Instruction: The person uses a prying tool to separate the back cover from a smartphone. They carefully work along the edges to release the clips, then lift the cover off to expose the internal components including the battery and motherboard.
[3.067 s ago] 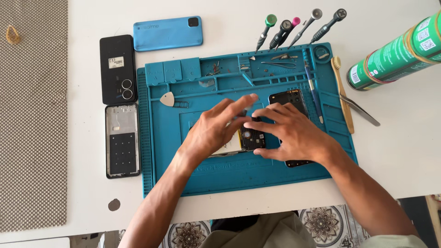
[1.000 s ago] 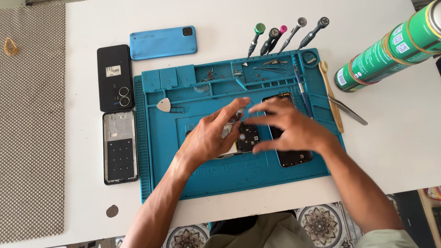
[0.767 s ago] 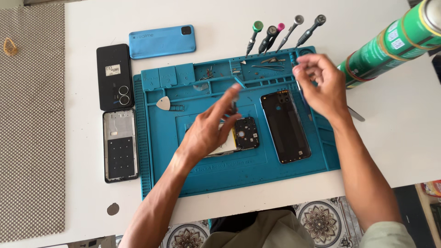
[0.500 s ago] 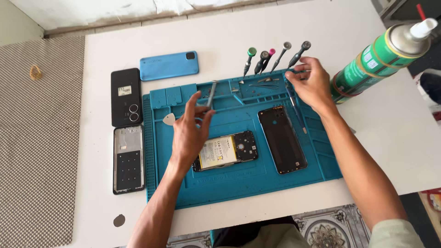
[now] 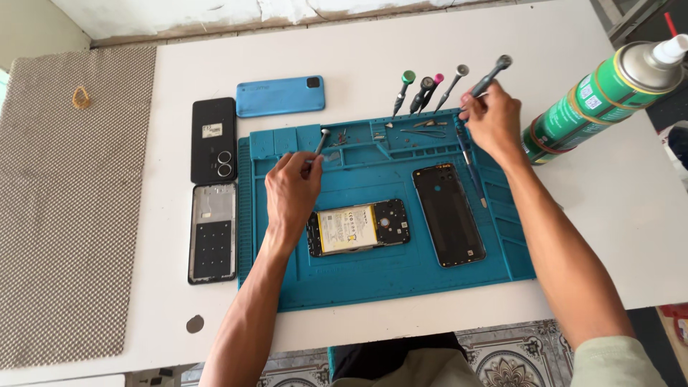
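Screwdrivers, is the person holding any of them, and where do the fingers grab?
Yes, two. The left hand grips a small screwdriver low on its shaft, cap end up. The right hand holds another screwdriver around its lower handle.

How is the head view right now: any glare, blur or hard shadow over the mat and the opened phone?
Head view: even daylight, soft shadows only beside the forearms; the blue mat and opened phone are sharp with no glare; the left hand and right hand show slight motion blur; the green spray can at the right edge looks stretched by the wide lens.
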